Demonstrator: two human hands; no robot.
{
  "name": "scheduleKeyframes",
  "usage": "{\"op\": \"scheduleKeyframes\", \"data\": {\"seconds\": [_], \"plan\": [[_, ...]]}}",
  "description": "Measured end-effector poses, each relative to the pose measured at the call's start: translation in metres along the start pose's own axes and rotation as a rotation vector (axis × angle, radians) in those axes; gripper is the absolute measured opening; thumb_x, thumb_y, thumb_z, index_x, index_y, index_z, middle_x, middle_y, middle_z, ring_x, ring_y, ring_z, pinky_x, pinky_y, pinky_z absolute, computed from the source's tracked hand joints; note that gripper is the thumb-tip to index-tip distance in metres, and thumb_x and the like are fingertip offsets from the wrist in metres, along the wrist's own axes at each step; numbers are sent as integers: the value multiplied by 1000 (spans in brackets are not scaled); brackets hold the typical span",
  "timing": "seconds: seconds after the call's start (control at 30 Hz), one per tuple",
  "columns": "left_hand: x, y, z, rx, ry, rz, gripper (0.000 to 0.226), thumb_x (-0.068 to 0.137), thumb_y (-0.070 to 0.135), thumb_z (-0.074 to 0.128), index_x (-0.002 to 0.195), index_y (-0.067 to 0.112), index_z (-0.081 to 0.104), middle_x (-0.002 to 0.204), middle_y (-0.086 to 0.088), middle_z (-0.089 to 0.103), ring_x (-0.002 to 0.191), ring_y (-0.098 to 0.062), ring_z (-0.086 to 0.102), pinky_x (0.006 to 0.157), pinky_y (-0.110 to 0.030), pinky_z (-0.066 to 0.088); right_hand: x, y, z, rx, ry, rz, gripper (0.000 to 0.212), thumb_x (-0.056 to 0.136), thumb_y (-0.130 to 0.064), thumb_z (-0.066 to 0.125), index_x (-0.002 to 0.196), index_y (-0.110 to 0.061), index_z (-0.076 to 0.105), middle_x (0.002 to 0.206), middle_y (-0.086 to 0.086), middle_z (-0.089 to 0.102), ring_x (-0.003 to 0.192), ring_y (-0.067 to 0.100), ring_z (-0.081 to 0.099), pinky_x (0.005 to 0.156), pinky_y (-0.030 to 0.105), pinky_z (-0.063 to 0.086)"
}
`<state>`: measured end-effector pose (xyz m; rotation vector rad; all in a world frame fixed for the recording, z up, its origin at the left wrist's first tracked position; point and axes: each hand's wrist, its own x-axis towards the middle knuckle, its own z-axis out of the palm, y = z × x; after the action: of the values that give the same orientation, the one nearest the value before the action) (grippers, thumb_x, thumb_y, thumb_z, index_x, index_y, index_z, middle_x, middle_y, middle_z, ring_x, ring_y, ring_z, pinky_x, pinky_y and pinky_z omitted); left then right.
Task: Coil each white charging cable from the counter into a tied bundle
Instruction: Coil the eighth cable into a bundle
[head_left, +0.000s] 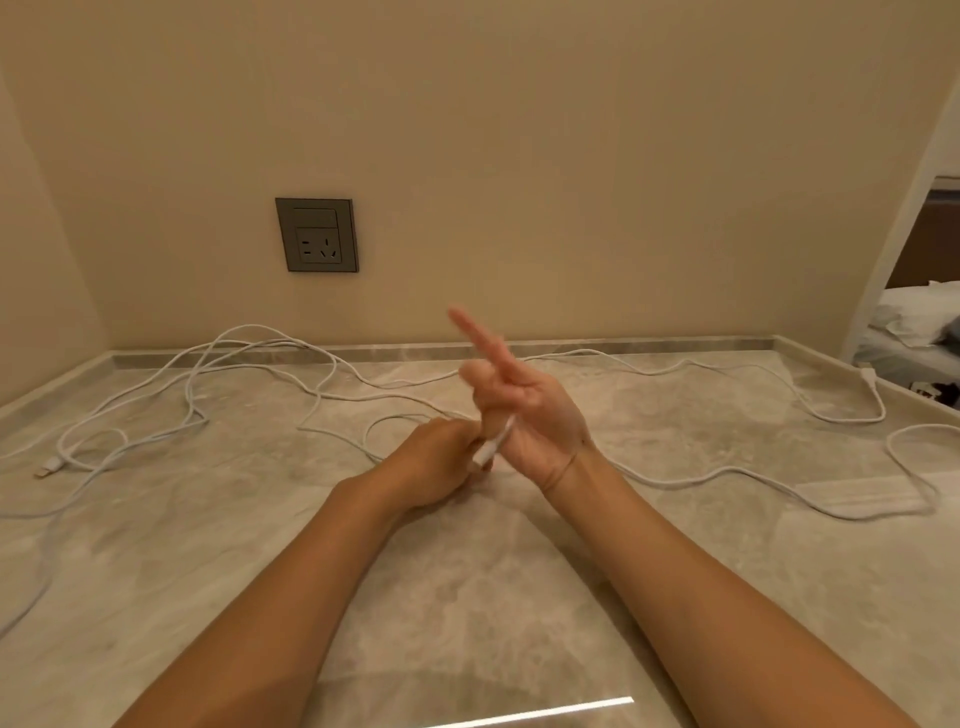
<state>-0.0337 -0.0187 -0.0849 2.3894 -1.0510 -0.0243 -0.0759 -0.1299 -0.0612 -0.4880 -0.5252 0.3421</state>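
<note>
Beige wall closes off the back of the head view, with a dark grey square wall socket (317, 235) set in it above a grey-beige marble counter (675, 597). Your left hand (434, 465) sits low near the middle of the counter. Its fingers are curled round the plug end of a thin white charging cable (491, 451), which pokes out slanting up toward your right palm. Your right hand (537, 421) is raised just beside it, palm turned toward you, with the index finger (475, 330) stretched up and away (it is blurred). The plug end lies against the heel of that palm; whether your other fingers curl round the cable cannot be told. A loose tangle of white cables (208, 374) sprawls over the back left of the counter, with a flat connector (47, 467) lying near the left edge. Another white cable run (857, 421) snakes along the back right to a white plug (868, 375), and a long white loop (727, 470) trails across the right side. Past the counter's right end you can see rumpled white bedding (914, 322).
</note>
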Motion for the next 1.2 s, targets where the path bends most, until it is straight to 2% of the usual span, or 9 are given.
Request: {"op": "scheduleKeyframes", "data": {"seconds": [0.1,0.17,0.33,0.53,0.73,0.83,0.97,1.07,1.2], "plan": [[-2,14,-7,200,-144,34,28,98,21,40,83,12,62,74,5,57,79,-17,54,72,-23,33,2,-17,0,1,435,-390,31,99,-7,28,115,-8,55,88,25,63,73,26,68,62,32,60],[-1,16,-10,268,-215,18,27,98,23,40,77,14,55,62,7,50,65,-17,51,75,-27,40,0,-24,-9,-338,653,-550,27,100,-2,28,110,-13,51,84,16,59,73,19,64,65,28,58],[-5,16,-24,511,-3,-29,18,96,22,45,90,13,59,105,-12,62,101,-31,58,74,-32,38,0,-10,-32,-1290,877,-389,16,101,-7,27,99,-9,43,63,9,51,34,6,50,38,19,45],[-10,-2,-51,18,492,-94,25,94,16,46,75,9,60,79,-14,60,82,-34,57,69,-35,44,-6,-7,-22,-1425,866,67,56,98,-47,33,66,-4,49,39,7,52,24,10,41,30,16,30],[-3,2,-53,83,561,-33,25,97,20,39,82,14,58,75,-3,60,81,-29,54,63,-30,28,-6,-1,-10,-891,225,621,104,67,-86,2,52,1,56,34,8,47,20,5,25,31,14,14],[-2,-1,-49,298,501,-7,24,98,24,37,93,16,59,99,-7,65,93,-31,58,66,-31,33,-2,10,-6,-525,-101,603,106,62,-88,16,61,7,61,41,12,56,21,3,37,26,9,22],[-5,1,-34,450,243,8,23,96,21,41,115,20,54,116,-6,63,107,-29,57,83,-36,43,11,17,2,-159,-333,378,88,88,-64,35,82,19,62,52,22,62,27,17,44,33,16,36],[-8,0,-24,481,56,11,29,93,11,44,119,17,53,116,-11,62,107,-32,57,88,-39,45,15,10,3,23,-279,125,81,94,-56,26,97,18,61,55,26,61,36,25,58,37,22,41],[-3,2,-13,252,-120,17,17,96,18,44,97,21,60,107,-6,63,98,-25,59,85,-35,46,22,0,6,-38,360,-392,68,99,-50,20,84,1,64,44,7,49,27,7,41,29,14,32]]}}
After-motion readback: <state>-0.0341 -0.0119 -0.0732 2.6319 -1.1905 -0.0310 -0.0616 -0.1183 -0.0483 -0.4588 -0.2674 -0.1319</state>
